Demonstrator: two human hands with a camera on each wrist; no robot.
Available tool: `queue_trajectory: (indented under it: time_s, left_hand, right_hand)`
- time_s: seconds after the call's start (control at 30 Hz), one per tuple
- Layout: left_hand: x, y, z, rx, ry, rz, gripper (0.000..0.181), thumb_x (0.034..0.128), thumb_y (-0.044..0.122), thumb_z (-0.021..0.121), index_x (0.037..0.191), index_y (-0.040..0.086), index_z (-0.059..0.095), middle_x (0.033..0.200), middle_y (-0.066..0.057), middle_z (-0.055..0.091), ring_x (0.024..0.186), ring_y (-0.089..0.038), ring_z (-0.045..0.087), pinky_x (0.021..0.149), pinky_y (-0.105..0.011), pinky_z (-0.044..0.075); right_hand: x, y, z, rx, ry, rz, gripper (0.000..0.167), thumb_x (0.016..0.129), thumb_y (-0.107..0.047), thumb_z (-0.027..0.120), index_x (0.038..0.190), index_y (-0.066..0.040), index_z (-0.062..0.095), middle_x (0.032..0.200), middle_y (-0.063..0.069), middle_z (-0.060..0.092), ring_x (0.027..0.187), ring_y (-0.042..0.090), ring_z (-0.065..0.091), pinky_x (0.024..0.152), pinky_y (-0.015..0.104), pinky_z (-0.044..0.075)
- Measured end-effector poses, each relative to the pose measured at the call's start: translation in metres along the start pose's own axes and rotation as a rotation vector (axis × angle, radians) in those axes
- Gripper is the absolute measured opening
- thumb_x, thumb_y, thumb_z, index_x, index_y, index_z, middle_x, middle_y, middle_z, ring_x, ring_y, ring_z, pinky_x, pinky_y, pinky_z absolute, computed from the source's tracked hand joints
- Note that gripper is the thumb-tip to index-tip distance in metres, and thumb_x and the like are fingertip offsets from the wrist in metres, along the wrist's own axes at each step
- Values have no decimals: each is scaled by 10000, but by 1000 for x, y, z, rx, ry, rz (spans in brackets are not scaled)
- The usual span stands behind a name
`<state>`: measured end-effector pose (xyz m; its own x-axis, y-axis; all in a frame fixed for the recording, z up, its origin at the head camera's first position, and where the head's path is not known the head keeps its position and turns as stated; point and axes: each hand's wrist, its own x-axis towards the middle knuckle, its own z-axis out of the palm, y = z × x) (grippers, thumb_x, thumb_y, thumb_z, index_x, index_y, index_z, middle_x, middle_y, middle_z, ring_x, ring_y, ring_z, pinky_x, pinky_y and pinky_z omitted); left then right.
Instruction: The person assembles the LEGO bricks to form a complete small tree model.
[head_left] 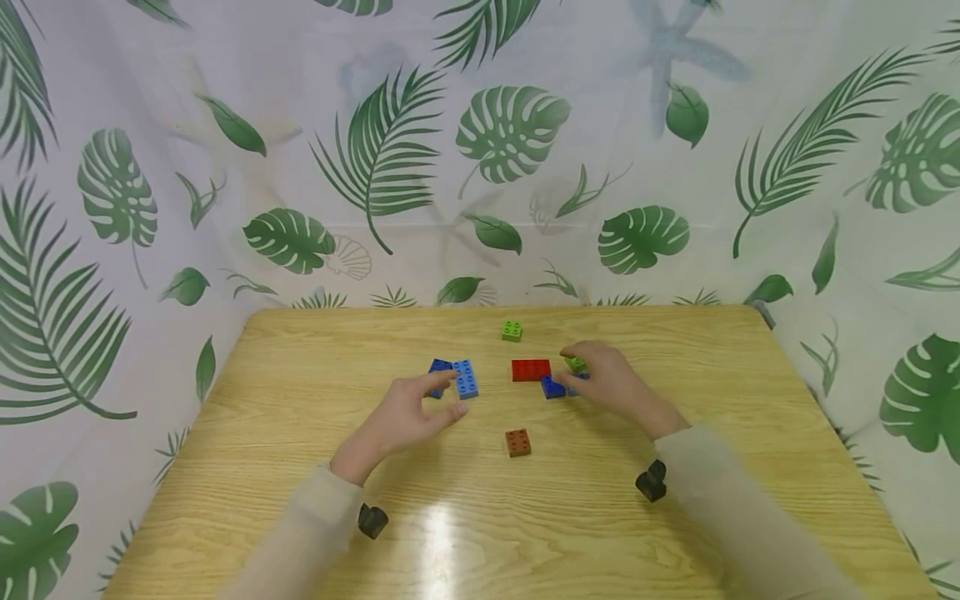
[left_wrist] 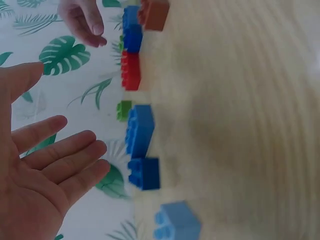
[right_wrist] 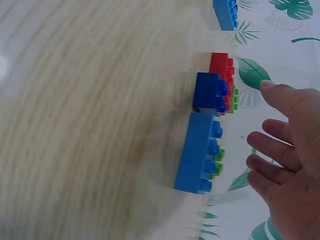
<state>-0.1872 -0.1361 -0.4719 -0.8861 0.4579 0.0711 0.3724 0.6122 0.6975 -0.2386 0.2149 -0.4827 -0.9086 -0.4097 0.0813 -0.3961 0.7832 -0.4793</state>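
My left hand point(head_left: 408, 410) hovers over the table with fingers spread and holds nothing. Just beyond its fingertips lie a light blue brick point(head_left: 465, 380) and a darker blue brick point(head_left: 438, 366), partly covered by the fingers in the head view. Another pale blue brick point(left_wrist: 180, 222) shows low in the left wrist view. My right hand point(head_left: 611, 382) is held with thumb and fingers apart, nothing between them. Beside it are a long blue brick point(right_wrist: 196, 152), a small dark blue brick point(head_left: 552, 387) and a green brick point(head_left: 577, 365), which it partly hides. A red brick point(head_left: 531, 370) lies left of these.
A brown brick point(head_left: 517, 442) sits nearer on the wooden table point(head_left: 570, 517), between the forearms. Toward the back edge is a small lime green brick point(head_left: 512, 332). A white leaf-patterned cloth point(head_left: 420, 275) hangs behind the table and along its sides.
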Motion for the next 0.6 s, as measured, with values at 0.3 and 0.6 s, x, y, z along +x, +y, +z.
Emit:
queue_trajectory:
  time_s: [0.3,0.6]
  left_hand:
    - [-1,-3,39,-60,-52,77,575,1007,377,718,1450,25,613,1393,-171,685,1183,-318,705,1014,-493,567]
    - [-1,3,64,-26,-105,49,593,969,419,762,1441,84,633,1429,-73,668,1301,-253,638,1099,-456,511]
  right_hand:
    - [-3,5,19,6,-28,1,496,980,-230,766,1377,41,644,1344,234,676,1264,428,605,1081,578,493]
    - [-4,7,29,-35,-22,-36,483,956,-185,782,1355,55,653,1326,228,685,1264,412,611,1065,562,512]
